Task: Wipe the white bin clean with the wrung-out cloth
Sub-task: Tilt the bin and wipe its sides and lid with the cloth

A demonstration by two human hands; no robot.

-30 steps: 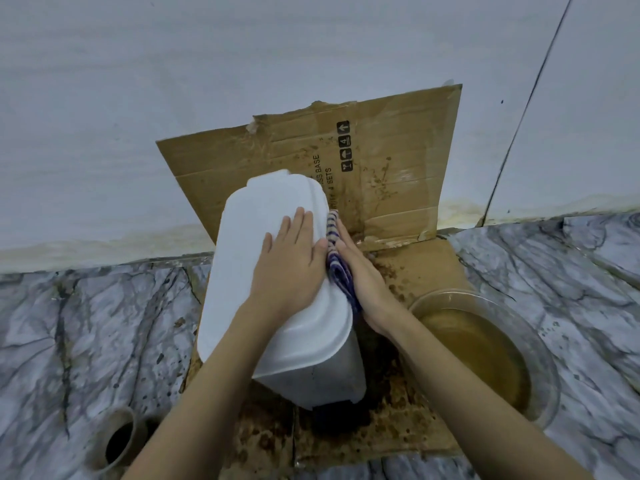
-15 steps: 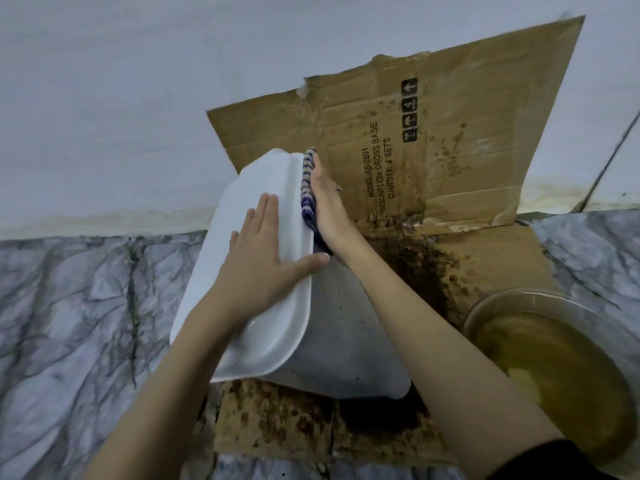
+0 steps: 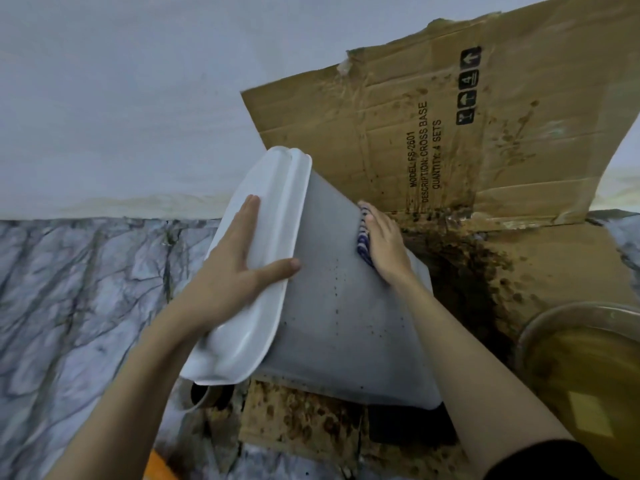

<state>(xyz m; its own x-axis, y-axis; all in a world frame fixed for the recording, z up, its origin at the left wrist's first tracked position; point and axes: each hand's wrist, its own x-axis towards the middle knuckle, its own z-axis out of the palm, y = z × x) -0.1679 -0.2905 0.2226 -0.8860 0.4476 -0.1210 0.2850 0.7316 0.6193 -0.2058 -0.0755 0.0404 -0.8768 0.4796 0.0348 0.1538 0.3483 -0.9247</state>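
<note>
Marble floor (image 3: 86,289) fills the left of frame. Left hand (image 3: 239,268) is at centre-left, flat on the bin's lid (image 3: 266,237) with fingers straight and the thumb spread over the lid edge. It's bracing, not gripping. Cup (image 3: 202,398) pokes out below the lid, partly hidden. Bin (image 3: 346,313) is mid-frame, tipped with its lid toward the upper left and its base on the stained cardboard (image 3: 450,133). The side wall faces the camera and has dark specks scattered down it. Cloth (image 3: 363,241), blue-and-white striped, is pressed against the upper right edge of that wall under the right hand (image 3: 388,251), which lies flat over it with fingers extended. Can't see whether the thumb tucks under. Bowl (image 3: 554,315) of brown water is at lower right, apart from the bin. Step, as I read it: wiping the side wall, only the far edge covered so far. Next move likely needs strokes down across the speckled face, with the left hand holding the tilt so the bin doesn't slide on the wet cardboard.
</note>
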